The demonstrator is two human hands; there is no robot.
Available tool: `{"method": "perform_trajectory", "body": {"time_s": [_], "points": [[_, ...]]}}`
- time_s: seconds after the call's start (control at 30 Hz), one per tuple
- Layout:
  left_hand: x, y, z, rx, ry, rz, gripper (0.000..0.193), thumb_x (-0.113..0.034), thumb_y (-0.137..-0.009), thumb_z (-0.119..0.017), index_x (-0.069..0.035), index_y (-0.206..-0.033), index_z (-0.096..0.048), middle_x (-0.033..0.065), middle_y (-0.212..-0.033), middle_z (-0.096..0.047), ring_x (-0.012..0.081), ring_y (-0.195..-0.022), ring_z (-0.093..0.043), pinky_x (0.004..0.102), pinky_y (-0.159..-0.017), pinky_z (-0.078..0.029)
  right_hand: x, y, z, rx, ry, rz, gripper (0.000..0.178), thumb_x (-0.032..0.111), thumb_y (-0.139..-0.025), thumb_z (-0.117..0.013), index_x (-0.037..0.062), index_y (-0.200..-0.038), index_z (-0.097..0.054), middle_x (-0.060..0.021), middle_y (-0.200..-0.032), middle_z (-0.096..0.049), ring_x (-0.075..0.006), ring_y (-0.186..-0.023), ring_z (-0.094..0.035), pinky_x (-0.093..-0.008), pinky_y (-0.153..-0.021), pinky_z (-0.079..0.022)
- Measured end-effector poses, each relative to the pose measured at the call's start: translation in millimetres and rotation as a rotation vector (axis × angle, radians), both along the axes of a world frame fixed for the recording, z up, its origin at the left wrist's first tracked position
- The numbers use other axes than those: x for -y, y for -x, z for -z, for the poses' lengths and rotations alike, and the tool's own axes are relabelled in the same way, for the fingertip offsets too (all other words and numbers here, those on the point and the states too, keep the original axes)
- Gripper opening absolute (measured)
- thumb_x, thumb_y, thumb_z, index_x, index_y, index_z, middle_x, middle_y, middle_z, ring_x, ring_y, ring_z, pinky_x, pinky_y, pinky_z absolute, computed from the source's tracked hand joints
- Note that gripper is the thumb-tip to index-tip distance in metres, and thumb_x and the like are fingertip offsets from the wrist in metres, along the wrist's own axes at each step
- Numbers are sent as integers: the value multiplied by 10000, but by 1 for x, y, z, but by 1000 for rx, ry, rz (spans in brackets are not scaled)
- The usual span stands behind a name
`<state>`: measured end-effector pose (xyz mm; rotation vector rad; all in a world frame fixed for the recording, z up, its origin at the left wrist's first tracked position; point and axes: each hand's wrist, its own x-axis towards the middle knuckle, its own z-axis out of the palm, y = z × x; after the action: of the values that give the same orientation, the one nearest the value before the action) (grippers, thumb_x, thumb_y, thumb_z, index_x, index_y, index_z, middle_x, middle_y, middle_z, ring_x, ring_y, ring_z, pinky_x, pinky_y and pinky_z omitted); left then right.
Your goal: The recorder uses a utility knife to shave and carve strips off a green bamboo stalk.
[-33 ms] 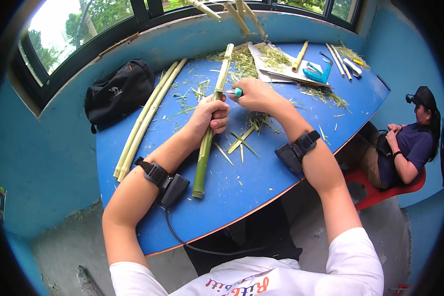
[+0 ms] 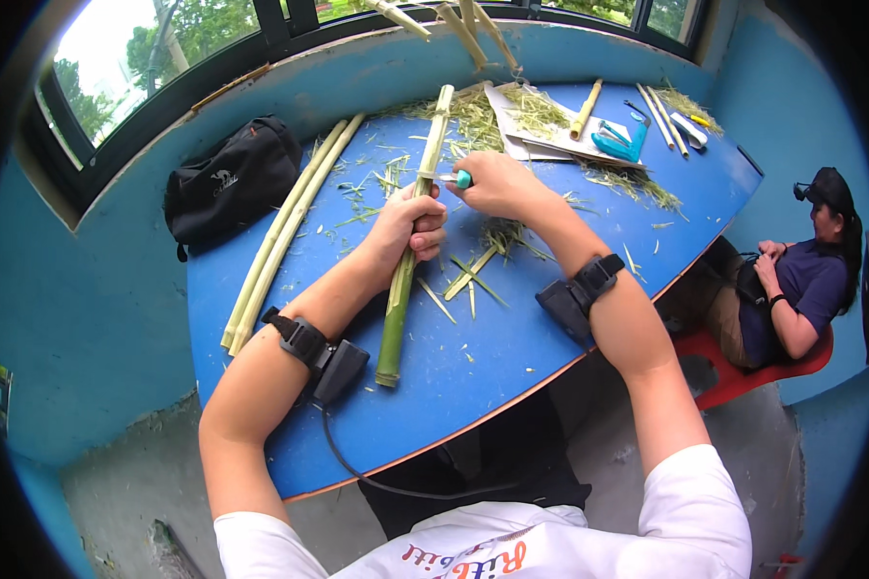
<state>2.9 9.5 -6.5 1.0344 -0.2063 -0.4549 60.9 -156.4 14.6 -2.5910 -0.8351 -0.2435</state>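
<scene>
No clear displacement of any item relative to the earlier frame: the pole, the blade and both hands hold the same positions, with only a marginal shift of the whole view.

From left to right: a black zippered bag point(image 2: 234, 179) lies at the far left edge, outside the working area. Beside it, two long peeled poles point(image 2: 285, 232) lie side by side, apparently parked parallel to keep the centre accessible. The left hand point(image 2: 410, 224) is clamped around the middle of a green bamboo pole point(image 2: 393, 333), which slants over the tabletop point(image 2: 512, 338) with its lower end toward the person; this grip, just below the blade, likely steadies the pole. Whether the lower end touches the tabletop cannot be determined. The upper section is pale, the lower section green. The right hand point(image 2: 500, 188) is closed on a small teal-handled knife point(image 2: 464, 179), its blade directed at the pole's right side; exact contact is not resolvable.

Behind and to the right, green shavings point(image 2: 473, 116) spread around and over cardboard sheets point(image 2: 526, 145). A short pole piece point(image 2: 586, 108) and a teal tool point(image 2: 628, 143) rest on or against the sheets. Two thin sticks point(image 2: 668, 125) lie farther right.

The tabletop is blue, curved at its near edge by the lens, and littered with slivers. Blue walls point(image 2: 58, 309) and dark-framed windows point(image 2: 198, 48) enclose it; the floor point(image 2: 145, 463) is grey. At right, another person point(image 2: 806, 280) sits on a red chair point(image 2: 816, 362).
</scene>
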Motion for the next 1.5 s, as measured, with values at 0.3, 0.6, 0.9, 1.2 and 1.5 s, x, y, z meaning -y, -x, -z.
{"method": "perform_trajectory", "body": {"time_s": [0.3, 0.6, 0.9, 1.2, 1.5], "points": [[6, 11, -5, -26, -70, 43, 182, -35, -793, -460, -117, -942, -395, -44, -525, -316, 34, -341, -307, 185, -302, -260, 9, -28, 8, 84, -201, 304, 193, 168, -712, -532, -4, -755, -609, -241, -769, -600, -380, -772, -590, -438, -723, -462], [3, 6, -4, -87, 128, -68, 133, -26, -815, -420, -120, -902, -385, -50, -529, -315, 30, -358, -309, 177, -333, -295, -1, 2, -3, -70, 45, -44, 245, 238, -777, -564, -2, -780, -613, -212, -752, -598, -364, -740, -579, -424, -662, -443], [2, 14, -11, -30, -5, 35, 169, -32, -799, -426, -133, -924, -374, -56, -522, -292, 28, -357, -315, 176, -317, -290, -6, -17, 9, 189, -96, 203, 162, 141, -679, -540, 16, -753, -612, -217, -757, -613, -361, -762, -609, -429, -716, -480], [5, 16, -8, -26, -33, 39, 195, -29, -788, -453, -120, -943, -379, -47, -528, -301, 33, -351, -304, 178, -308, -284, 5, -21, 2, 35, -147, 232, 214, 156, -700, -535, -23, -785, -618, -235, -806, -608, -364, -807, -597, -417, -732, -469], [5, 14, -8, 27, -46, -73, 189, -27, -769, -469, -122, -879, -348, -34, -556, -344, 45, -374, -344, 196, -337, -295, -5, 2, -4, -60, -18, 3, 175, 154, -714, -553, 1, -777, -612, -218, -741, -596, -379, -733, -578, -431, -664, -449]]}}
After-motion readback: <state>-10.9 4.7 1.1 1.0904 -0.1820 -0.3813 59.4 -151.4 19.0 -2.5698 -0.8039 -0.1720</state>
